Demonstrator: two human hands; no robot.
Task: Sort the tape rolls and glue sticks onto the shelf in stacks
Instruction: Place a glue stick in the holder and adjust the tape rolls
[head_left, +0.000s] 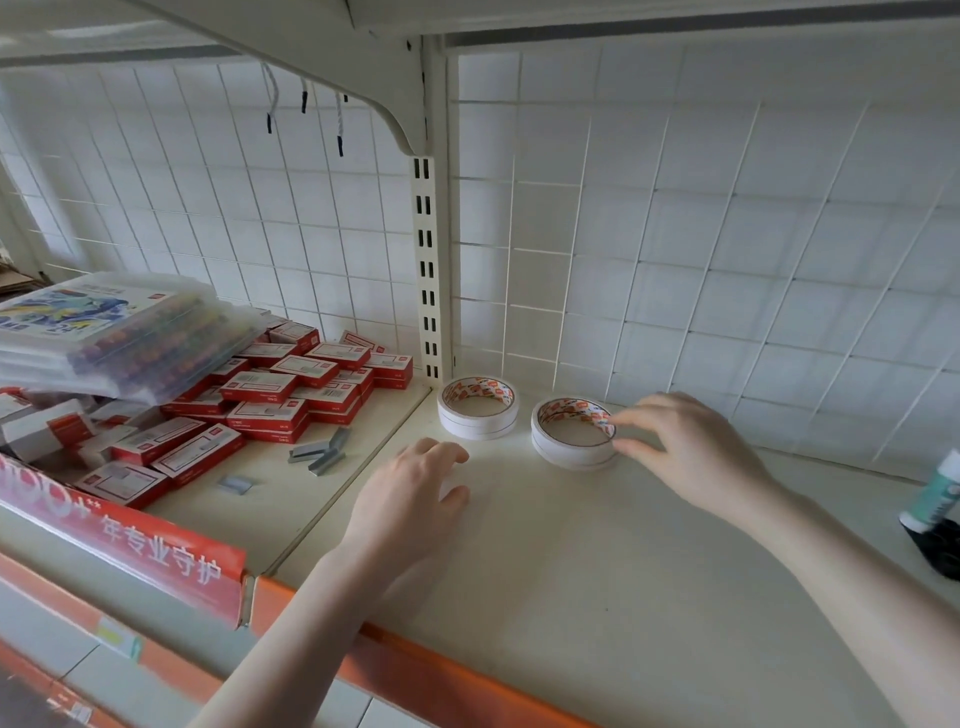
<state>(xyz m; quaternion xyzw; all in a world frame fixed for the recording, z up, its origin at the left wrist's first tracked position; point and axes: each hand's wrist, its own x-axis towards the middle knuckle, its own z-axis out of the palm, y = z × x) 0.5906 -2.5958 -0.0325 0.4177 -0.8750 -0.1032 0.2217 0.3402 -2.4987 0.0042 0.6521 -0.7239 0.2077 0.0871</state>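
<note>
Two short stacks of white tape rolls with red-printed cores stand on the cream shelf (597, 545). The left stack (478, 408) is near the slotted upright, the right stack (571, 434) beside it. My right hand (685, 447) pinches the right rim of the right stack's top roll with fingertips and thumb. In front of the left stack my left hand (415, 499) hovers low over the shelf, fingers loosely curled, holding nothing. A glue stick (937, 491) with a teal label shows at the far right edge, partly cut off.
Left of the shelf seam lie several red staple boxes (270, 395), loose staple strips (322, 452) and a pile of clear plastic cases (114, 332). A wire grid back wall (727, 234) closes the shelf. An orange strip (467, 675) runs along the front edge.
</note>
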